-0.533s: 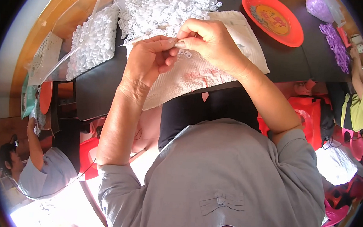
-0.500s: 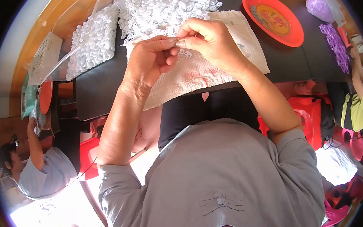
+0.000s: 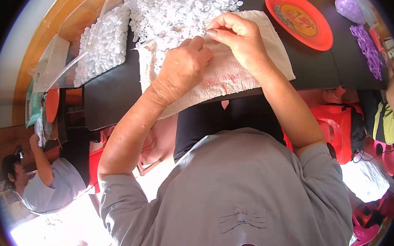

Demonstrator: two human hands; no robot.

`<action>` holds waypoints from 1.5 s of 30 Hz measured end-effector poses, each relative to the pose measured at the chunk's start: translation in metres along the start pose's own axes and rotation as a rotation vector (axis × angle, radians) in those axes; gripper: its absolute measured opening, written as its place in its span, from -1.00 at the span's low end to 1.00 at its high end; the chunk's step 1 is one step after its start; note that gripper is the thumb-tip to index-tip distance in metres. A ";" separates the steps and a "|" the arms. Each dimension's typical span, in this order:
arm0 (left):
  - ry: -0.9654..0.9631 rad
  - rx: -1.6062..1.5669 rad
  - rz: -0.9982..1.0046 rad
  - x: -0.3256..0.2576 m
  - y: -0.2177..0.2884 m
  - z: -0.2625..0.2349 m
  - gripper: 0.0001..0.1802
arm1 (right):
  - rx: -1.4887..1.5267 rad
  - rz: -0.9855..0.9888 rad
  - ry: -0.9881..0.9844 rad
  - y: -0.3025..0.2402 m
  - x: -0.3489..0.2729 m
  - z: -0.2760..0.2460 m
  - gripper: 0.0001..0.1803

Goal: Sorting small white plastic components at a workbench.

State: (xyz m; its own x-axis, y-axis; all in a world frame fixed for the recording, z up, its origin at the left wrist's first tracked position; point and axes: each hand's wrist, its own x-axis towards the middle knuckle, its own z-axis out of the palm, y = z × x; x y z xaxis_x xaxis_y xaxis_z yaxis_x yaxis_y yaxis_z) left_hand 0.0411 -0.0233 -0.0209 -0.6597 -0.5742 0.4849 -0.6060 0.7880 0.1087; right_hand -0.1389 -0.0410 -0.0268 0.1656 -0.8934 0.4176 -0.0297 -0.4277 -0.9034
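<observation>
Left hand [image 3: 182, 65]: over the near part of the cloth [image 3: 236, 76], knuckles up, fingers curled in a narrow grip with their tips toward the right hand; whether anything small sits between them cannot be told. Right hand [image 3: 238, 33]: just beyond and to the right of the left, thumb and forefinger pinched together at the left hand's fingertips, over the far edge of the cloth; the thing pinched is too small to make out. Cloth: white with faint red print, spread on the dark bench [image 3: 113, 95], its near edge hanging over the bench's near side. White rings [image 3: 181, 9]: a large heap at the far middle of the bench, touching the cloth's far edge, directly beyond both hands. Second lot of white rings in a clear bag [image 3: 100, 42]: far left on the bench, apart from the hands. Red plate [image 3: 300, 19]: far right, clear of the cloth. Purple pieces [image 3: 368, 48]: a strip farther right, with a purple bag at the far corner. Grey shirt [image 3: 246, 198]: the wearer's own, filling the near view. Another person [image 3: 44, 181]: near left, below the bench, one arm raised. Red stool [image 3: 336, 127]: right, under the bench edge.
</observation>
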 end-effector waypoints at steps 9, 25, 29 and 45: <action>0.128 -1.282 -0.976 -0.001 0.001 -0.024 -0.89 | -0.117 -0.009 -0.041 -0.009 -0.007 0.003 -0.98; 0.433 -1.688 -0.985 -0.010 0.018 -0.005 -0.89 | -0.090 -0.050 -0.106 -0.012 -0.012 0.017 -0.96; 0.507 -1.714 -1.004 -0.010 0.022 -0.002 -0.94 | -0.120 -0.061 -0.109 -0.011 -0.013 0.017 -0.98; 0.588 -1.626 -1.049 -0.008 0.030 0.000 -0.93 | -0.216 -0.112 -0.081 -0.005 -0.013 0.017 -0.98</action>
State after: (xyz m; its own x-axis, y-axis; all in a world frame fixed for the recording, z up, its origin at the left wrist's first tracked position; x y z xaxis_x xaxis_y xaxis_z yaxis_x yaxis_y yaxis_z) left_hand 0.0283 0.0049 -0.0220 0.0117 -0.9899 -0.1413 0.5220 -0.1145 0.8452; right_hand -0.1239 -0.0247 -0.0291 0.2581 -0.8289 0.4964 -0.2153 -0.5502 -0.8068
